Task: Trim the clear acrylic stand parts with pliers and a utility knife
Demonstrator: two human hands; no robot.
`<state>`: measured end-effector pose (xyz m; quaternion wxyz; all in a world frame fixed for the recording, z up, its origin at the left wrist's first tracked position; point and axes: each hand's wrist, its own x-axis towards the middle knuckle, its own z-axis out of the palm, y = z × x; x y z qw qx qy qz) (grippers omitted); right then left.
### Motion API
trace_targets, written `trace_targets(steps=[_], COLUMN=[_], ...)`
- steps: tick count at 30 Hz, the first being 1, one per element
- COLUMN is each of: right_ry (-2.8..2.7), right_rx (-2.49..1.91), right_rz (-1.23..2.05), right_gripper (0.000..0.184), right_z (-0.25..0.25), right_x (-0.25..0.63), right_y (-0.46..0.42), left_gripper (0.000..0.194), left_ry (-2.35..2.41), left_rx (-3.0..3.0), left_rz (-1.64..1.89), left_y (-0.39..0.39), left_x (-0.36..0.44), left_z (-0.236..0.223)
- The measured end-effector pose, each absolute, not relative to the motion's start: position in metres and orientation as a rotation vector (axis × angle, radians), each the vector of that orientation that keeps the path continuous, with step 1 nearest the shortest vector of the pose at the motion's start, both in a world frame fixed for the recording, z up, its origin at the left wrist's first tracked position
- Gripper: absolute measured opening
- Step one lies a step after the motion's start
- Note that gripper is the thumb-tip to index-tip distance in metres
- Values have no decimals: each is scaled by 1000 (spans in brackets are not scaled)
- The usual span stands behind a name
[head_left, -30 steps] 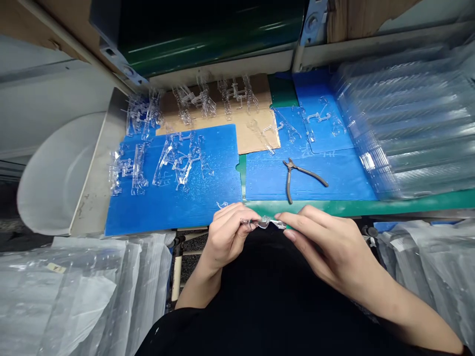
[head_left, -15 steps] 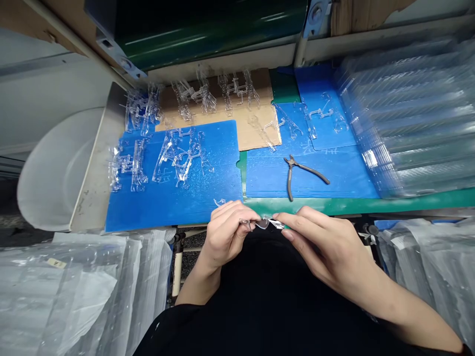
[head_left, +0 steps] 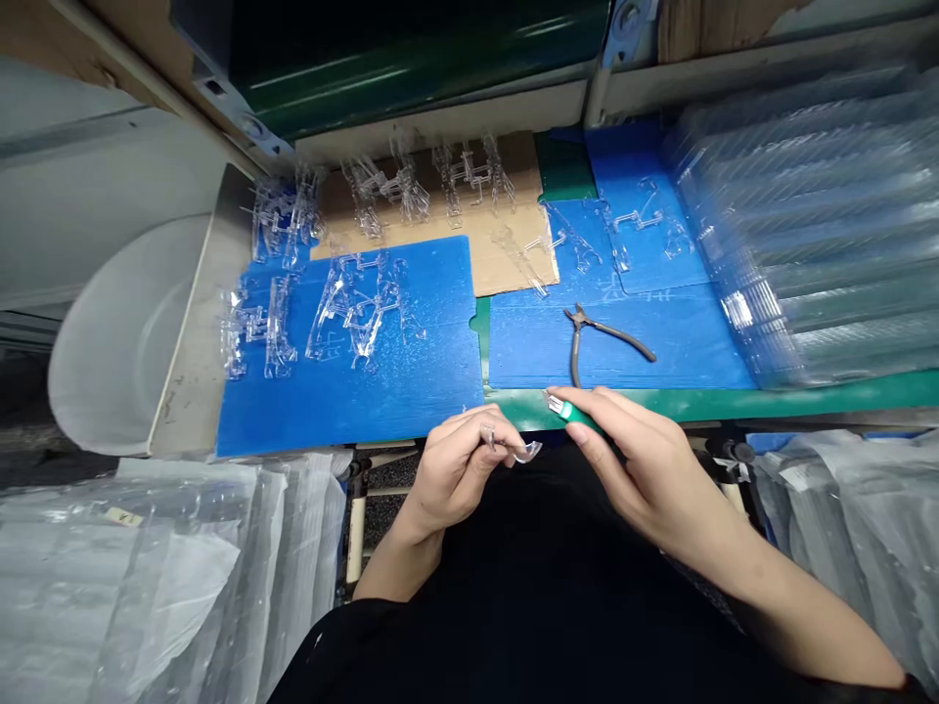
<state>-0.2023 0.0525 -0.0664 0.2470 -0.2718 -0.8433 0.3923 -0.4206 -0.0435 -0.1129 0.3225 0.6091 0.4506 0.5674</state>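
My left hand (head_left: 459, 469) pinches a small clear plastic part (head_left: 526, 452), whose curved end sticks out to the right past the fingertips. The rest of that part is hidden by the fingers. In my right hand (head_left: 631, 450) is a craft knife (head_left: 563, 407) with a green handle and a short metal tip pointing up and left. A gap separates the knife from the clear part. Just beyond my right hand, wire cutters (head_left: 587, 337) lie with spread handles on a blue sheet (head_left: 528, 352).
Several clear plastic sprues (head_left: 359, 303) lie on blue sheets and on cardboard (head_left: 506, 269). Clear trays (head_left: 822, 244) are stacked at right. A white round container (head_left: 110, 342) stands at left, with plastic-wrapped stacks (head_left: 147, 567) below. A green roller (head_left: 425, 68) crosses the back.
My right hand has drawn the knife away from the clear part and tilted its tip upward. My left hand has turned the part slightly, so its curved end shows more.
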Motion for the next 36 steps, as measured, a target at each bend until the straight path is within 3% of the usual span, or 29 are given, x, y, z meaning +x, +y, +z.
trace_targets(steps=[4,8,22,31,36], right_ry=[-2267,-2254,-2369,-2348,-2318], right_rx=[-568,-398,-457,-482,-489], right_rz=[1201,1086,889,1188,1237], right_gripper=[28,41,43,49,54], right_z=[-71,-74,-68,-55,-53], right_x=[-204,-206,-196,-185,-186], right_y=[45,42,39,38,35], left_gripper=[32,35,35,28,34], left_ry=[1041,955,949,993,1019], left_rx=[1407,1321,1563,1644,1632], left_rz=[1499,1484,1400,1370,1360], left_y=[-44,-46,-38,-39,-40], left_x=[-417,-414,-414,-417,-416], left_z=[-117,-121,-110,-108,-107])
